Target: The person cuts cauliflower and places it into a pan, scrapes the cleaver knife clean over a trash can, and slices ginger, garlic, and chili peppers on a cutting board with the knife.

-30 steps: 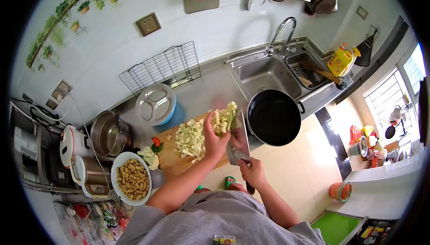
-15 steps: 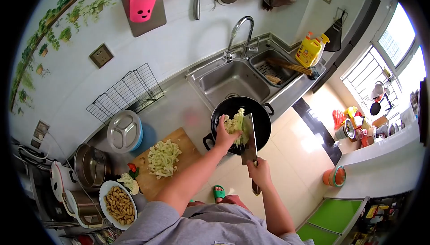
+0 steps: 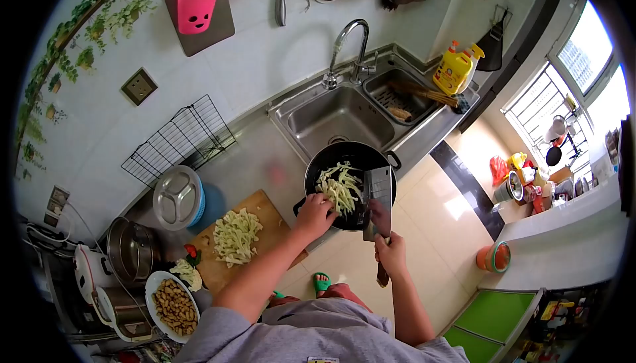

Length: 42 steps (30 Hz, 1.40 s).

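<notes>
Pale cut cauliflower [image 3: 340, 187] lies in the black pan [image 3: 358, 153] at the front edge of the sink. My left hand [image 3: 314, 216] is at the pan's left rim beside these pieces; its fingers are bent, and whether they grip any piece is unclear. In my right hand [image 3: 391, 255] is the handle of a wide cleaver [image 3: 378, 197], whose blade stands over the right part of the pan. More cut cauliflower [image 3: 236, 237] is heaped on the wooden cutting board [image 3: 212, 271], with red and green peppers [image 3: 192, 253] at its left edge.
A blue container with a divided steel lid [image 3: 178, 197] and a wire rack [image 3: 179, 141] stand behind the board. At the left are a steel pot [image 3: 132, 249], a bowl of peanuts [image 3: 173, 306] and a cauliflower chunk [image 3: 187, 274]. The sink [image 3: 339, 119] lies behind the pan.
Both hands and the cleaver have moved from the board to the pan. The cauliflower between left hand and blade has dropped into the pan, and my left hand has drawn back toward its rim.
</notes>
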Motion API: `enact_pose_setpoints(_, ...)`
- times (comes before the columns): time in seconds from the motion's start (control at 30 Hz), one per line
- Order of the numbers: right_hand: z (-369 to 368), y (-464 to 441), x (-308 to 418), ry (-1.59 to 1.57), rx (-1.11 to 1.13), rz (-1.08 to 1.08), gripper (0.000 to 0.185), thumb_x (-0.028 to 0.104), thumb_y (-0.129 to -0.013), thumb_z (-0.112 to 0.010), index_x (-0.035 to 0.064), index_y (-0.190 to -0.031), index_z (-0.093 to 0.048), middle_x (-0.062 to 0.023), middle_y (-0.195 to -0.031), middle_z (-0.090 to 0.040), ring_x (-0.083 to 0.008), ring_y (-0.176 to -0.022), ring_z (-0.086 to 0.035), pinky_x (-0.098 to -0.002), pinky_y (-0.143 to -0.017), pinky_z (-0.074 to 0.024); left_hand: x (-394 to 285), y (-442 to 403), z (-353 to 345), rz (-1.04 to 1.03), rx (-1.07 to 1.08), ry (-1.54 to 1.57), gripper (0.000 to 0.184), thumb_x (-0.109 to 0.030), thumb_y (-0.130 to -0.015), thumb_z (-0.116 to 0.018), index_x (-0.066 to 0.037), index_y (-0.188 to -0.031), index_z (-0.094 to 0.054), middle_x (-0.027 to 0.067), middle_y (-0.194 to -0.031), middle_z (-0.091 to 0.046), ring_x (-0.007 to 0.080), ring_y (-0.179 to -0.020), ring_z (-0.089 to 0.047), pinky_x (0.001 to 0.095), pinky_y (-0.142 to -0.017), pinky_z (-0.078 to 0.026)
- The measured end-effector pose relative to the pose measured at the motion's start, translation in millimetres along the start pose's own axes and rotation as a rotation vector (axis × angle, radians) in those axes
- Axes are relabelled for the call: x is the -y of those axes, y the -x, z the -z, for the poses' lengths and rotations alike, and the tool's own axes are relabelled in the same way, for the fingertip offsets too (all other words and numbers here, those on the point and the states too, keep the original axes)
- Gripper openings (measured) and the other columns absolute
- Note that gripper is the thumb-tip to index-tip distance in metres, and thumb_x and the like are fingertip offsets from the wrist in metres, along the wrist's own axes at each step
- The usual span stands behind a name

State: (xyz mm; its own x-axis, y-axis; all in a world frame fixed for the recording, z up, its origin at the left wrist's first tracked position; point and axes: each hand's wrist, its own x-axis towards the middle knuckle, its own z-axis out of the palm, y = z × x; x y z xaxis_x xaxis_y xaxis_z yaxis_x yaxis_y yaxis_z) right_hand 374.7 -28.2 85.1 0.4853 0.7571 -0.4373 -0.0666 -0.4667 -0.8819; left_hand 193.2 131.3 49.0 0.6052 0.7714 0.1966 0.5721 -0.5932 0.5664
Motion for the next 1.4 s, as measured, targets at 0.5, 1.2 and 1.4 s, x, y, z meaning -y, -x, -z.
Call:
enact_pose_setpoints(0.5,-4,-3,3,0.092,0.033,0.05,0.02,0.012,-0.092,-0.059,-0.0007,-0.078,-0.055,-0.0027,-0.056,-0.051,-0.011,-0.042,-0.048,-0.0275,-0.04,-0.0371,19,21,-4,-0.209,-0.084,-0.366,0.046,-0.052,-0.069,-0.071,-0.008,-0.057,-0.068,0.0037,-0.067,-0.061,0.0201,-0.082,-0.057,0.0351,-0.072,-0.048)
enact_pose_setpoints(1.2,-36,0,9,0.145,0.156,0.089,0.022,0.014,-0.091,-0.061,-0.0008,-0.076,-0.055,-0.0032,-0.057,-0.053,-0.0112,-0.044,-0.05,-0.0279,-0.041,-0.0394,73,50,17,-0.11,-0.172,-0.434,0.045,-0.051,-0.068,-0.073,-0.009,-0.056,-0.067,0.0025,-0.064,-0.059,0.0205,-0.083,-0.056,0.0338,-0.075,-0.047)
enact_pose_setpoints(1.4,-49,-9,4,0.154,0.17,0.123,0.025,0.014,-0.091,-0.06,0.0003,-0.072,-0.053,-0.0032,-0.057,-0.053,-0.0107,-0.043,-0.05,-0.0281,-0.04,-0.0391,97,44,35,-0.05,-0.218,-0.453,0.043,-0.05,-0.066,-0.074,-0.009,-0.056,-0.066,0.0023,-0.062,-0.057,0.02,-0.082,-0.055,0.033,-0.076,-0.048)
